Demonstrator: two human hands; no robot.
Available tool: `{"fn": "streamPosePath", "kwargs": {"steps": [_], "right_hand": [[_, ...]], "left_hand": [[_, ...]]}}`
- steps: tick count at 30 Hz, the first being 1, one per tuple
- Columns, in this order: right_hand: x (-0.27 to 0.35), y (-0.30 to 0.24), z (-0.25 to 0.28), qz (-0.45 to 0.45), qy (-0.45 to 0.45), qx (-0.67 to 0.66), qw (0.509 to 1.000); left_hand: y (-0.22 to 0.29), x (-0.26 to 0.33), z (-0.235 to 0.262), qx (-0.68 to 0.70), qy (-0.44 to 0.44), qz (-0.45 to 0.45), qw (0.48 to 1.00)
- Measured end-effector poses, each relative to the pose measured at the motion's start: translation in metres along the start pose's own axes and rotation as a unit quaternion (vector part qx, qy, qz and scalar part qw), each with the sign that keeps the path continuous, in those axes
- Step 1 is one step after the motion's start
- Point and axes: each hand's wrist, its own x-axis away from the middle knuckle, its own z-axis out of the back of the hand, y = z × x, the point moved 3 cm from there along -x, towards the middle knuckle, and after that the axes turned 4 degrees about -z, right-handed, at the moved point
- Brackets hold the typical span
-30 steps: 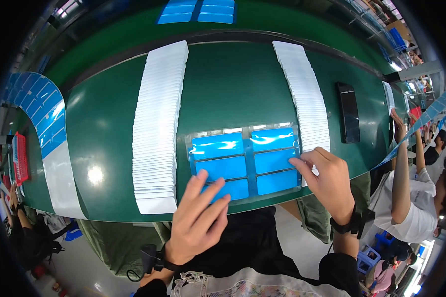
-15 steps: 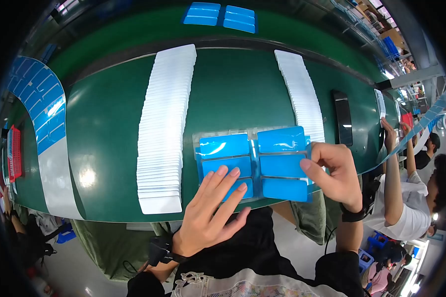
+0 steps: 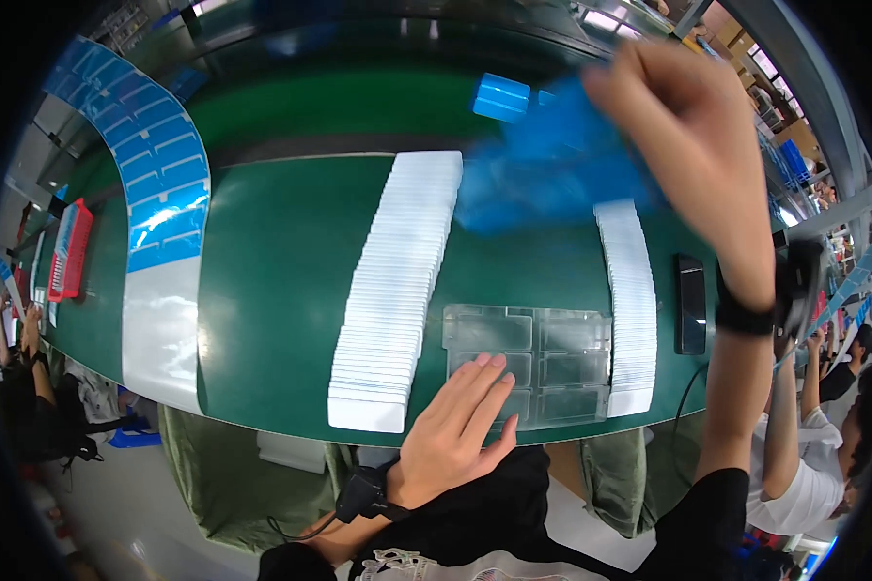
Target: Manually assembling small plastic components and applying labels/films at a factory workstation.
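Observation:
My left hand (image 3: 465, 426) lies with its fingers stretched over the lower left part of a clear plastic tray (image 3: 574, 334), which has several shallow rectangular recesses. The tray rests near the table's front edge. Raised high at the upper right, my right hand (image 3: 688, 116) pinches a blue film sheet (image 3: 572, 174). The sheet hangs away from the tray, smeared by motion, so its outline is unclear. To the left of the tray runs a long row of overlapping white cards (image 3: 388, 300); a second card row (image 3: 627, 300) lies along its right side.
A black phone (image 3: 691, 305) lies right of the cards. At left, a strip of blue film on pale backing (image 3: 165, 329) drapes over the green table (image 3: 271, 290). Beyond it stands a red basket (image 3: 72, 252). Blue pieces (image 3: 502, 98) lie on the green belt behind. Other people sit at both sides.
The blue sheet has come up off the clear tray in my right hand, which has swung up and away. My left hand stays on the tray. The view has shifted.

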Motion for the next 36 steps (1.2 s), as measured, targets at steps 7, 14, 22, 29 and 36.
{"fn": "streamPosePath", "kwargs": {"steps": [7, 14, 22, 29, 36], "right_hand": [[-0.050, 0.052, 0.019, -0.132, 0.088, 0.006, 0.987], [0.086, 0.033, -0.015, -0.014, -0.120, 0.225, 0.967], [0.213, 0.018, -0.015, -0.038, -0.165, 0.195, 0.966], [0.260, 0.023, -0.049, -0.063, -0.077, 0.108, 0.989], [0.279, 0.023, -0.071, -0.063, 0.047, 0.063, 0.995]], "left_hand": [[0.004, -0.001, -0.002, 0.047, 0.007, 0.002, 0.999], [-0.004, 0.005, 0.009, 0.094, -0.001, 0.034, 0.995], [-0.004, 0.003, 0.077, 0.094, 0.027, 0.057, 0.994], [-0.032, 0.038, 0.115, -0.204, -0.075, 0.017, 0.976], [-0.028, 0.062, 0.103, -0.258, -0.158, 0.071, 0.950]]}}
